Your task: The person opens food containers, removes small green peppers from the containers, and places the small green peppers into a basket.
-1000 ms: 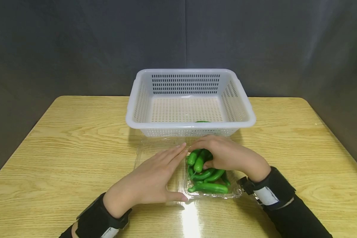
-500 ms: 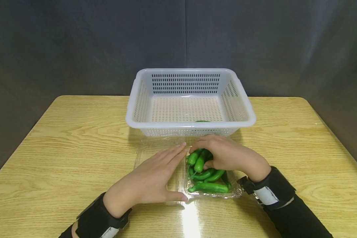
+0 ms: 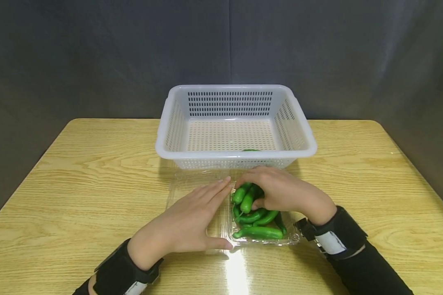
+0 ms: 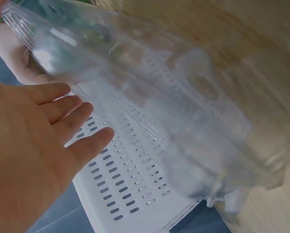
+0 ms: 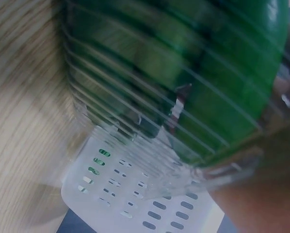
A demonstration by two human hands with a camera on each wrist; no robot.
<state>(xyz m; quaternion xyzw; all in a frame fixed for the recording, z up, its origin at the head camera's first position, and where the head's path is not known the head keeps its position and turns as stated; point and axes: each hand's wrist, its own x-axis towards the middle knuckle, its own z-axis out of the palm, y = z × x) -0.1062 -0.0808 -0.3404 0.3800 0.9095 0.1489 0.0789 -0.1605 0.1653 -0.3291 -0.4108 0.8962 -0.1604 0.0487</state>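
Barely anything shifting vs prev. frame, R hand (image 3: 280, 190) curling round green peppers (image 3: 247, 203) in clear box (image 3: 291, 235), L hand (image 3: 186, 223) resting beside it, thumb & straight fingers apart

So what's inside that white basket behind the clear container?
In the white basket, something green peeks over the near rim; the right wrist view shows green through its slots. The near wall hides the rest, so I can't tell how much.

Green peppers (image 3: 248, 201) partly hidden under the fingers (image 3: 252, 177) of the right hand (image 3: 280, 189).
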